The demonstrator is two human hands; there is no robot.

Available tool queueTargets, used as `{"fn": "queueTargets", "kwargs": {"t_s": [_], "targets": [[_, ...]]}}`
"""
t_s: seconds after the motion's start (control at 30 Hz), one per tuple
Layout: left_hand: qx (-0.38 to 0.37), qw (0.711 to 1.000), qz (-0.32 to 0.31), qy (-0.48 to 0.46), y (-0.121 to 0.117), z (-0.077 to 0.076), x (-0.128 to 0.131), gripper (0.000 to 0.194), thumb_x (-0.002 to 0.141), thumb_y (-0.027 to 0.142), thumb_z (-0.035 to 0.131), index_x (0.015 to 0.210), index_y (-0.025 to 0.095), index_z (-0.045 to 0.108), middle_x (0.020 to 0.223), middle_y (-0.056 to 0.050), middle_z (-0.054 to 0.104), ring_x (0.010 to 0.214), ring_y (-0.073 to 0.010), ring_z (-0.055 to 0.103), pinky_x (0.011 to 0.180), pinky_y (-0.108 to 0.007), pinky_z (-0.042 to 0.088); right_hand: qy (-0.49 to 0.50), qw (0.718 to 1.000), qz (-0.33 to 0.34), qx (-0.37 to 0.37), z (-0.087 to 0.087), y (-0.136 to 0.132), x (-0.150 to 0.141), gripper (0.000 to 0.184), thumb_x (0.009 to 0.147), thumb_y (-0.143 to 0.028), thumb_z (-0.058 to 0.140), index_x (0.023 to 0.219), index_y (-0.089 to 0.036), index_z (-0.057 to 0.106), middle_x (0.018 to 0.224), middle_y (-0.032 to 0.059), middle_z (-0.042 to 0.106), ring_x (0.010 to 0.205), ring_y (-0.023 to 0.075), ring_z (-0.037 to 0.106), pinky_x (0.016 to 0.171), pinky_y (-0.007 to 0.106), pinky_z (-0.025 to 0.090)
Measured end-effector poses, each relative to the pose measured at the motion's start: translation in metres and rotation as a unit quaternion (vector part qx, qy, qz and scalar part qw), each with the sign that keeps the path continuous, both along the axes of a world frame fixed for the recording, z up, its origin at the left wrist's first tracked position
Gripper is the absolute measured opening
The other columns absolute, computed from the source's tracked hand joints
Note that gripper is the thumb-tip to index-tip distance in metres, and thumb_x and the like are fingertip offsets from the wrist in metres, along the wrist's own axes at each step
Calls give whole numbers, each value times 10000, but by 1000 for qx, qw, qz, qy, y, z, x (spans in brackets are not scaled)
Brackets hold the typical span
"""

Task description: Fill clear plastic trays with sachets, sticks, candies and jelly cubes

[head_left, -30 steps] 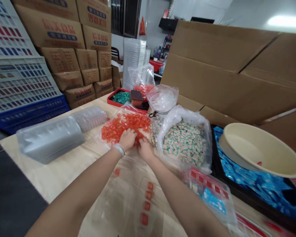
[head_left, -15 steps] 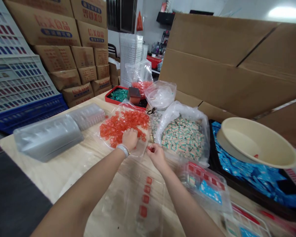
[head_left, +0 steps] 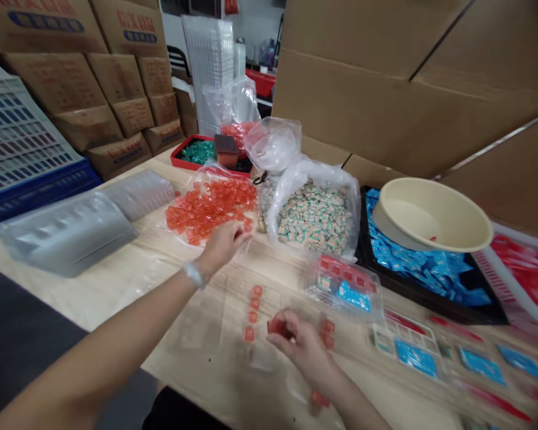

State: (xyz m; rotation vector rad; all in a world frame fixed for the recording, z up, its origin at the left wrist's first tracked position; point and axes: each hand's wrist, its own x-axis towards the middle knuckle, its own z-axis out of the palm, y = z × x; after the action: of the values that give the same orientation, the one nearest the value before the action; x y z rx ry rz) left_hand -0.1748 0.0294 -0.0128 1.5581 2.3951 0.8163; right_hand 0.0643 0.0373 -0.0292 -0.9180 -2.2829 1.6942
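Observation:
My right hand [head_left: 300, 343] is pinched on a red candy piece [head_left: 275, 326] over a clear plastic tray [head_left: 262, 360]. A row of several red pieces [head_left: 253, 317] lies in that tray, left of my fingertips. More red pieces [head_left: 327, 333] show behind my right hand, partly covered. At the near edge of a loose heap of red candies [head_left: 210, 203] on a clear bag is my left hand [head_left: 224, 245], fingers drawn together. Whatever it holds is hidden and smeared by motion.
A bag of striped, wrapped pieces [head_left: 316, 218] stands behind the trays. Filled clear trays [head_left: 345, 283] lie to the right. A cream basin [head_left: 434, 206] rests on a black tray of blue packets [head_left: 412, 269]. Stacked clear trays [head_left: 67, 233] lie left; a cardboard sheet [head_left: 363, 89] rises behind.
My right hand has moved from beside the candy heap down to the tray with the red row, carrying a red piece. My left hand has drawn back to the heap's near edge. The view has shifted.

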Motion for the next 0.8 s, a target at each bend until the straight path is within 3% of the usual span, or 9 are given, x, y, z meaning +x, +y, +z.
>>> {"fn": "queueTargets", "kwargs": {"t_s": [0.1, 0.17, 0.23, 0.3, 0.4, 0.47, 0.6, 0.8], "targets": [[29, 963, 38, -266, -68, 2, 49, 338, 797, 418, 391, 585, 163, 458, 541, 28, 459, 545, -106, 459, 527, -224, 369, -19, 999, 38, -17, -1, -22, 14, 72, 716, -180, 536, 780, -188, 503, 618, -41, 508, 540, 91, 462, 493, 198, 361], [28, 899, 92, -427, -109, -6, 78, 343, 796, 446, 353, 630, 165, 458, 565, 23, 469, 554, -115, 484, 526, -240, 397, -17, 998, 57, -9, -4, -32, 14, 63, 734, -176, 526, 792, -192, 509, 614, -43, 517, 534, 92, 475, 485, 194, 372], [38, 834, 121, -538, -135, -18, 99, 292, 773, 444, 391, 730, 165, 465, 681, -4, 531, 668, -142, 542, 584, -264, 436, -9, 995, 89, 34, -10, -39, 10, 29, 761, -190, 510, 783, -195, 529, 628, -36, 539, 556, 100, 503, 513, 202, 400], [44, 809, 106, -577, -147, -28, 112, 233, 739, 398, 469, 776, 169, 449, 762, -19, 554, 758, -158, 557, 644, -279, 447, -12, 985, 117, 125, -17, -44, 6, 77, 777, -213, 506, 834, -194, 556, 703, -6, 582, 632, 128, 544, 578, 233, 432], [46, 844, 69, -530, -146, -36, 121, 154, 710, 288, 518, 752, 177, 419, 741, -5, 543, 724, -145, 550, 655, -274, 439, -53, 948, 142, 280, -28, -50, 4, 212, 774, -231, 522, 973, -166, 554, 821, 65, 608, 712, 187, 572, 626, 301, 458], [37, 880, 67, -469, -142, -38, 124, 119, 701, 228, 513, 741, 182, 410, 718, 4, 537, 682, -137, 542, 644, -272, 433, -67, 930, 140, 334, -35, -53, 5, 265, 771, -218, 525, 1028, -152, 529, 846, 84, 606, 723, 203, 578, 632, 321, 468], [-6, 937, 80, -340, -138, -38, 128, 83, 694, 188, 494, 733, 186, 420, 680, 4, 542, 638, -144, 530, 617, -276, 413, -38, 934, 87, 345, -40, -54, 10, 182, 797, -182, 471, 972, -155, 516, 843, 68, 588, 733, 181, 576, 644, 300, 474], [-26, 956, 62, -285, -136, -40, 130, 40, 724, 168, 463, 764, 170, 457, 699, -24, 573, 654, -152, 544, 619, -274, 408, -53, 929, 127, 344, -27, -48, 7, 136, 816, -153, 427, 882, -176, 544, 849, 46, 559, 726, 147, 567, 638, 251, 458]]}}
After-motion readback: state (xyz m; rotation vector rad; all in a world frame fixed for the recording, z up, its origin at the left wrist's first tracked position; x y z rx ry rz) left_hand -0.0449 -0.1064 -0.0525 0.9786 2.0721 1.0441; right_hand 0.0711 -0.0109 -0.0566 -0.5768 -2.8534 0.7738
